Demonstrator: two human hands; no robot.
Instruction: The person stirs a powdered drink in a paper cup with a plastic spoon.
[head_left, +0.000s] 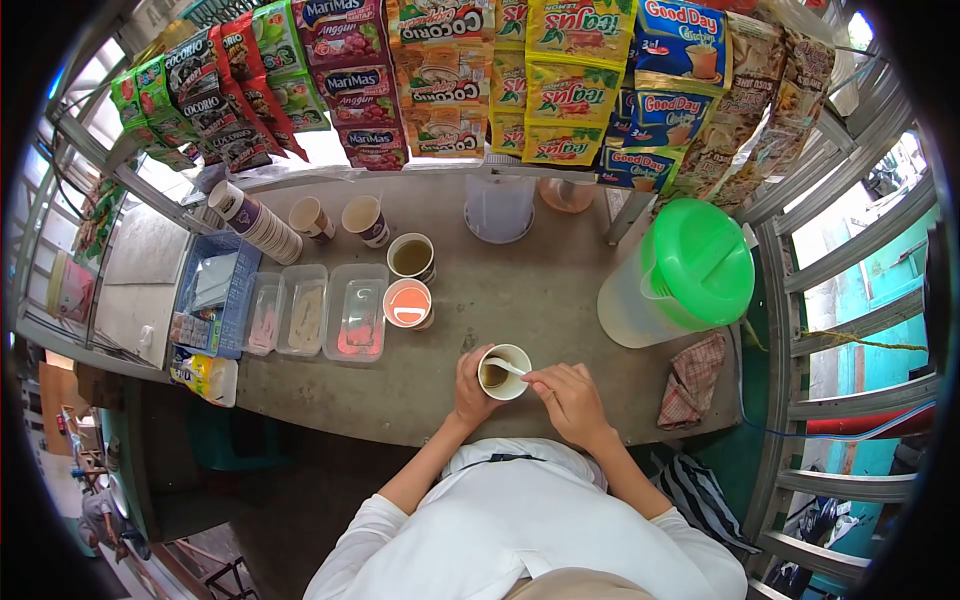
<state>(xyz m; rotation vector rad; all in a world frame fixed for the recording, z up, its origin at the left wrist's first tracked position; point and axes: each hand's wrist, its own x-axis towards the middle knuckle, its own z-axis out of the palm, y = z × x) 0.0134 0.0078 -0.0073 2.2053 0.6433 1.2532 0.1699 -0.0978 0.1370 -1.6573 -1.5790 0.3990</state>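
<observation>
Near the front edge of the counter, my left hand (472, 388) is wrapped round the side of a paper cup (516, 388) with brownish liquid low inside. My right hand (568, 400) pinches the handle of a white plastic spoon (507, 367), whose other end dips into that cup. Beyond and to the left stand a paper cup of greenish-brown liquid (411, 258) and a cup with an orange and white top (408, 303). Beside them is a clear tub (356, 287) with pinkish contents at its bottom.
A green-lidded pitcher (700, 262) stands right, with a checked cloth (692, 380) in front of it. Left are a cup stack (255, 222), a blue basket (243, 262) and more clear tubs (302, 312). Drink sachets (575, 75) hang along the back above a translucent container (499, 208).
</observation>
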